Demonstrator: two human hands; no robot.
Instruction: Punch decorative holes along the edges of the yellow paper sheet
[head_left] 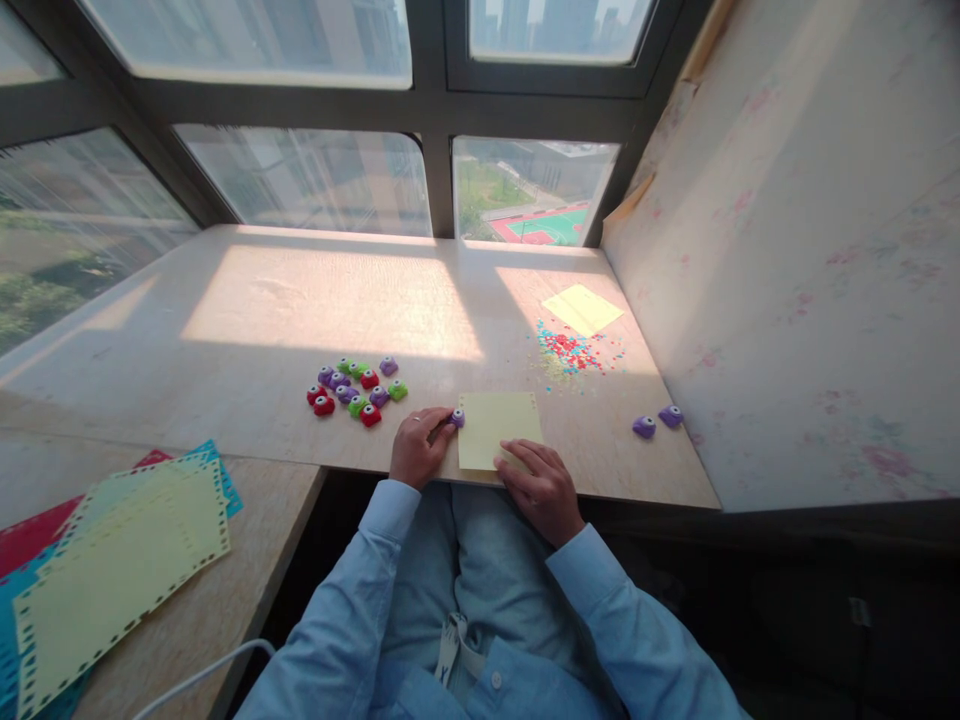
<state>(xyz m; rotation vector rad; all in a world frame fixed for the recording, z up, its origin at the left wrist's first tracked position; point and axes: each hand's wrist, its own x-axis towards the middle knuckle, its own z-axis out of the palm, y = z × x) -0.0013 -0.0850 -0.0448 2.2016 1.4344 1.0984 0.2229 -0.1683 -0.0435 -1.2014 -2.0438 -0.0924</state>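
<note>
Sunlit surface (315, 310) under window: left hand (417, 447) pinches purple punch (457, 418) at left edge of yellow sheet (496, 428); right hand (541, 488) flat, pinning sheet's near-right corner.

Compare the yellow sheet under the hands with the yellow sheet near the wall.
The near yellow sheet lies square to the table edge in shade; the far yellow sheet lies turned, in sunlight. The near one is pinned by the right hand, with a purple punch held by the left hand at its edge; the far one lies untouched beside confetti. Both are plain pale yellow.
</note>
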